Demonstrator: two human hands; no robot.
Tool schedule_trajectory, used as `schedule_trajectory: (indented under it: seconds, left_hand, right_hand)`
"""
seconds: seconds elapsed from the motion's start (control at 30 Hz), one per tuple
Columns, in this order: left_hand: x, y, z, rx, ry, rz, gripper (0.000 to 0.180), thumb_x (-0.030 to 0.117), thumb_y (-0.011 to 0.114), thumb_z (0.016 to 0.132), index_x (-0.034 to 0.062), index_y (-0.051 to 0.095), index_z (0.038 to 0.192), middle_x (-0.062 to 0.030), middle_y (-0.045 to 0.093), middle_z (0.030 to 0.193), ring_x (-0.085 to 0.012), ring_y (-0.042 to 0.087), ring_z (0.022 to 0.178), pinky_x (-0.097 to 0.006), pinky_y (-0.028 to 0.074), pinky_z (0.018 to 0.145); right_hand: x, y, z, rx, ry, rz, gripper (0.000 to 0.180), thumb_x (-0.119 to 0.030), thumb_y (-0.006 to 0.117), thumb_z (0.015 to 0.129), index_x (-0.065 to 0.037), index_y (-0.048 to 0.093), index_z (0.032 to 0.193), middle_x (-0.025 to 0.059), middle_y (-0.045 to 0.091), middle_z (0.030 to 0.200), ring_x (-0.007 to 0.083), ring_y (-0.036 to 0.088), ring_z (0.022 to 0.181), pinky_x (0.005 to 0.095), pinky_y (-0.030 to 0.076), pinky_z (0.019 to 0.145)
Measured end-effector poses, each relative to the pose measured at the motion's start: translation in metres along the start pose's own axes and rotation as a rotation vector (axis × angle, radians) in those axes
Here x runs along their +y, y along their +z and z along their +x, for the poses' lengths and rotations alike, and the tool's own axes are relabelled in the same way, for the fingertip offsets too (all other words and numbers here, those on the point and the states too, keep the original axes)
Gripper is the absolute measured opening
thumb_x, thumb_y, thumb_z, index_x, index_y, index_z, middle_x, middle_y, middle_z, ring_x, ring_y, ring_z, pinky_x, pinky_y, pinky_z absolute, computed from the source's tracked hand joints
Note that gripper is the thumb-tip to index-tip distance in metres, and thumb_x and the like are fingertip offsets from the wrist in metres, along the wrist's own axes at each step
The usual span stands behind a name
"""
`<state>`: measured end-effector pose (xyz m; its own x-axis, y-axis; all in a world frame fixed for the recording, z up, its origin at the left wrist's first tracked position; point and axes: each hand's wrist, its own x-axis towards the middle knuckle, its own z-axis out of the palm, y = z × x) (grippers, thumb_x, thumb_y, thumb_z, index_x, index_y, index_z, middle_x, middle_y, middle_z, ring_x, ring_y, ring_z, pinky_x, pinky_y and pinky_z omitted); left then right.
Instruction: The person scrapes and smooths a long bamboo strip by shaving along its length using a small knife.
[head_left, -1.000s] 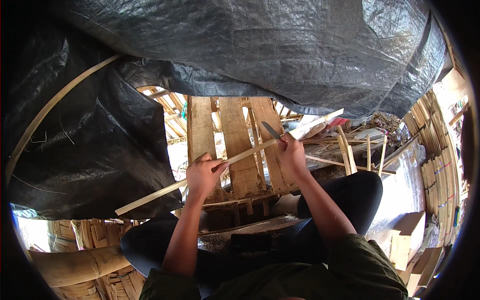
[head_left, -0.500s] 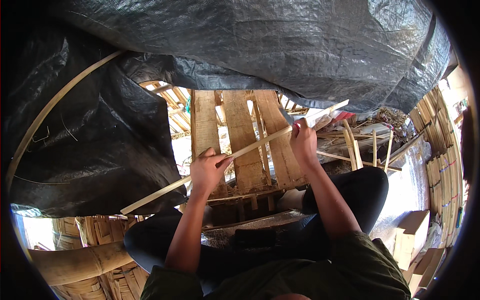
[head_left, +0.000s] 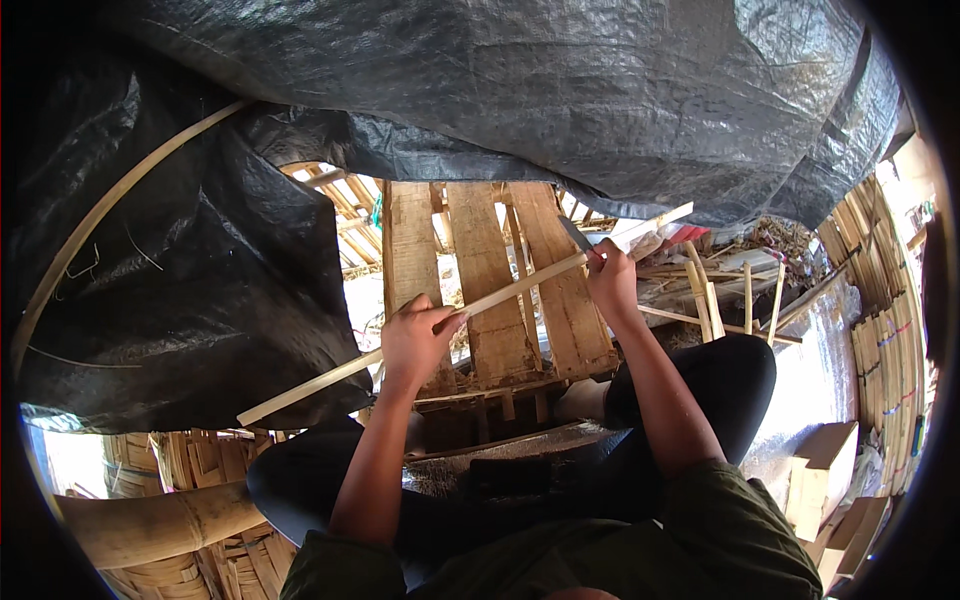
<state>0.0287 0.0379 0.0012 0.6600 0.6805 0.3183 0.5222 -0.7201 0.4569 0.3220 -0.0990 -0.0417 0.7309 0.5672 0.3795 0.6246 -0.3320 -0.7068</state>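
A long pale bamboo strip (head_left: 515,290) slants across in front of me, its lower end at left and its far end at upper right. My left hand (head_left: 418,335) is closed around the strip left of its middle, thumb on top. My right hand (head_left: 612,280) is closed on a knife, whose grey blade (head_left: 575,235) points up and left across the strip. The knife's handle is mostly hidden in the fingers. Beneath the strip stand several upright wooden planks (head_left: 490,340) with gaps between them.
A black tarp (head_left: 540,90) hangs over the top and down the left, with a curved bamboo strip (head_left: 110,200) against it. Several cut sticks (head_left: 750,295) stand by my right knee. Bundled bamboo strips (head_left: 890,370) line the right; a thick bamboo pole (head_left: 160,525) lies lower left.
My right hand has turned slightly and shifted right, so the knife blade now shows more clearly. The strip has slid a little toward lower left; my left hand has hardly moved.
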Motion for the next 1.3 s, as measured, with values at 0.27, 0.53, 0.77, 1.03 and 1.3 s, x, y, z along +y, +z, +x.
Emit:
schedule_trajectory:
  seconds: [0.27,0.53,0.77,1.03,1.3]
  left_hand:
    - [-0.003,0.001,-0.002,-0.008,0.021,0.028,0.025,0.042,0.078,0.084,0.0176,0.080,0.087,-0.0036,0.053,0.071,-0.0228,0.061,0.065,-0.038,0.047,0.056]
    - [-0.001,0.000,-0.004,-0.033,0.032,0.036,0.028,0.043,0.077,0.085,0.0151,0.078,0.086,-0.0055,0.052,0.073,-0.0261,0.063,0.067,-0.041,0.049,0.059]
    - [0.000,0.000,-0.001,-0.008,0.085,0.051,0.024,0.041,0.079,0.083,0.0163,0.078,0.084,-0.0045,0.052,0.069,-0.0249,0.061,0.063,-0.040,0.047,0.056]
    - [-0.002,0.001,-0.001,0.012,0.091,0.052,0.025,0.040,0.080,0.082,0.0148,0.078,0.082,-0.0048,0.051,0.069,-0.0252,0.061,0.064,-0.039,0.047,0.056]
    - [0.001,-0.003,0.000,0.012,0.087,0.038,0.025,0.040,0.079,0.083,0.0148,0.078,0.083,-0.0050,0.050,0.069,-0.0244,0.060,0.064,-0.040,0.046,0.056]
  right_hand:
    - [0.000,-0.005,0.000,-0.038,0.029,-0.032,0.009,-0.010,0.067,0.090,-0.002,0.062,0.088,0.0211,0.068,0.077,0.0420,0.069,0.076,0.0473,0.053,0.066]
    - [-0.019,-0.017,-0.021,-0.055,-0.049,-0.171,0.017,-0.017,0.072,0.087,-0.003,0.062,0.086,0.0183,0.068,0.072,0.0401,0.068,0.070,0.0456,0.052,0.061]
    - [-0.026,-0.007,-0.026,-0.007,0.031,-0.187,0.014,-0.013,0.070,0.089,0.000,0.065,0.087,0.0225,0.067,0.072,0.0393,0.069,0.069,0.0447,0.051,0.061]
    - [-0.028,-0.006,-0.028,0.035,0.005,-0.168,0.017,-0.017,0.073,0.087,-0.001,0.067,0.084,0.0235,0.067,0.072,0.0419,0.068,0.068,0.0459,0.052,0.059]
    - [-0.026,-0.011,-0.021,-0.059,-0.007,-0.246,0.014,-0.016,0.070,0.088,-0.003,0.066,0.084,0.0210,0.067,0.071,0.0429,0.066,0.067,0.0483,0.051,0.059]
